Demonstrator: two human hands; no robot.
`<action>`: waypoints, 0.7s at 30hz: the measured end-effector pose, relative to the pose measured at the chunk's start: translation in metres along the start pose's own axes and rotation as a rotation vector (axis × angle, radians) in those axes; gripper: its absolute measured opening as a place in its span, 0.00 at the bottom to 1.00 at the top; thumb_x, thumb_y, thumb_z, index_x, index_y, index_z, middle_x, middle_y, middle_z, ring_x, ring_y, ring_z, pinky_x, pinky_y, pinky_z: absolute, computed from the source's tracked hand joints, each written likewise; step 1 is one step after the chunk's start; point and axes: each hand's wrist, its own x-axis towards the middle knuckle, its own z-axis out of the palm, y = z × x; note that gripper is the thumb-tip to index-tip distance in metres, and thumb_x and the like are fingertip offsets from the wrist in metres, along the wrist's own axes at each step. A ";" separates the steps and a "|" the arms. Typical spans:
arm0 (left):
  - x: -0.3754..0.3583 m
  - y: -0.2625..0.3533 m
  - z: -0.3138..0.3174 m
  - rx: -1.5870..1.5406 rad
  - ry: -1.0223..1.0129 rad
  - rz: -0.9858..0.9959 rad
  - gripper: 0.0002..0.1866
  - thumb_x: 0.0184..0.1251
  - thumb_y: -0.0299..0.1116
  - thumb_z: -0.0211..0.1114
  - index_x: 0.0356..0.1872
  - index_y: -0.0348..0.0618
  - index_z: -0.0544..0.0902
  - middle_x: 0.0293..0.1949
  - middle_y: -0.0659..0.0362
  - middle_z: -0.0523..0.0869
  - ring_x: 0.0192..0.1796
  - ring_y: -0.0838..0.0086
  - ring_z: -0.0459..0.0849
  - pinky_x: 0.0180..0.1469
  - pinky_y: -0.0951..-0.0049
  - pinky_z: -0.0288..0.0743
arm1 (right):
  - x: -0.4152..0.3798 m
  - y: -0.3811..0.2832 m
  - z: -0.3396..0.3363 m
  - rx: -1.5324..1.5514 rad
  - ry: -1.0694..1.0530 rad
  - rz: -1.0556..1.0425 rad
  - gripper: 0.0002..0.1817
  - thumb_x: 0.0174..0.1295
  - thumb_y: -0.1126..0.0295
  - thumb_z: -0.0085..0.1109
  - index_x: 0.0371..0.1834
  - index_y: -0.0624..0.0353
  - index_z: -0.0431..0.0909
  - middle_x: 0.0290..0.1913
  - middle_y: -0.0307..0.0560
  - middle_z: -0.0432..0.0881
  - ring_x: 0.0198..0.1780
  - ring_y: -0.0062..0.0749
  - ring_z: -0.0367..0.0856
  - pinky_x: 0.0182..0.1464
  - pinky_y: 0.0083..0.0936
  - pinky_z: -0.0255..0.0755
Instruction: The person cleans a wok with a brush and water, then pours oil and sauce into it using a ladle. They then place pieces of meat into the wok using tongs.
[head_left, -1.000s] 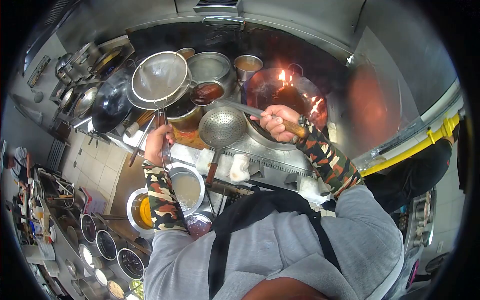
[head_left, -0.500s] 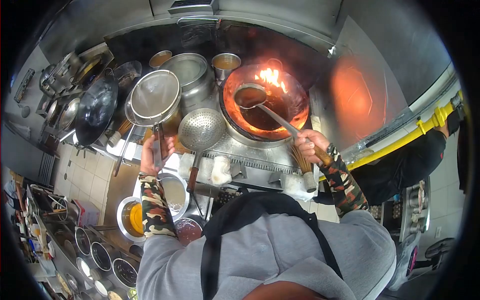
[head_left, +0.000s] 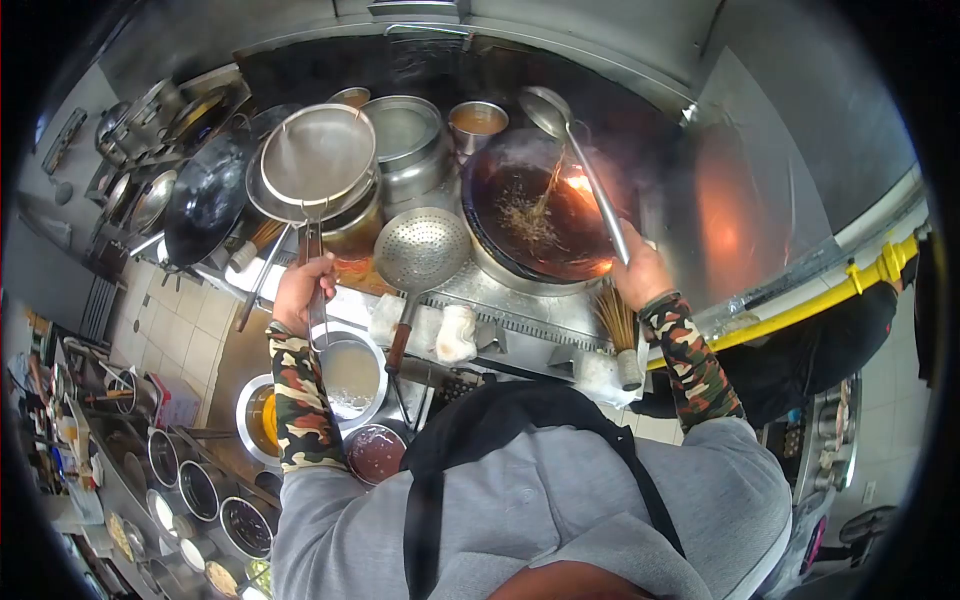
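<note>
My right hand (head_left: 642,272) is closed round the handle of a long steel ladle (head_left: 595,190), its bowl tipped above the far rim of the wok (head_left: 478,225). A thin stream of brown liquid (head_left: 552,185) falls from the ladle and splashes in the dark wok. Orange flame glows at the wok's right side. My left hand (head_left: 302,290) grips the handle of a round fine-mesh strainer (head_left: 318,155), which sits over a pot on the stove. A perforated skimmer (head_left: 422,248) lies between my hands, its wooden handle toward me.
Behind stand a large steel pot (head_left: 402,130) and a small pot (head_left: 478,122) of brown liquid. A big black wok (head_left: 205,200) leans at left. A bamboo brush (head_left: 618,325) stands by the stove edge. A yellow pipe (head_left: 810,308) runs along the right, beside another person's dark sleeve (head_left: 830,335).
My right hand has lifted the ladle from inside the wok and tipped it, so liquid now pours out. The flames look smaller. My left hand still holds the strainer.
</note>
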 end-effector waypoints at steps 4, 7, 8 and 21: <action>-0.023 0.030 0.006 0.086 -0.025 0.187 0.05 0.61 0.27 0.62 0.33 0.39 0.74 0.19 0.64 0.71 0.19 0.81 0.69 0.21 0.79 0.65 | 0.036 -0.054 -0.006 1.258 -0.507 0.360 0.25 0.59 0.76 0.51 0.62 0.56 0.65 0.22 0.34 0.68 0.14 0.15 0.63 0.11 0.18 0.55; -0.034 0.049 0.010 -0.015 -0.060 0.197 0.05 0.61 0.27 0.62 0.34 0.40 0.74 0.19 0.65 0.71 0.19 0.80 0.69 0.21 0.79 0.66 | 0.078 -0.074 0.033 1.604 -0.874 0.470 0.24 0.58 0.77 0.51 0.61 0.56 0.66 0.23 0.36 0.69 0.13 0.17 0.63 0.11 0.20 0.56; -0.036 0.052 0.011 -0.074 -0.091 0.181 0.05 0.61 0.26 0.62 0.35 0.40 0.74 0.19 0.65 0.71 0.19 0.80 0.69 0.22 0.79 0.66 | 0.082 -0.093 0.047 1.401 -0.819 0.397 0.22 0.58 0.76 0.52 0.59 0.57 0.68 0.23 0.36 0.70 0.13 0.16 0.63 0.11 0.20 0.57; -0.057 0.040 -0.013 0.021 -0.025 0.263 0.08 0.62 0.26 0.62 0.39 0.39 0.72 0.23 0.66 0.71 0.21 0.84 0.68 0.23 0.81 0.66 | 0.165 -0.223 0.202 0.823 -1.161 0.361 0.10 0.60 0.71 0.46 0.23 0.60 0.72 0.19 0.42 0.74 0.18 0.28 0.74 0.20 0.26 0.70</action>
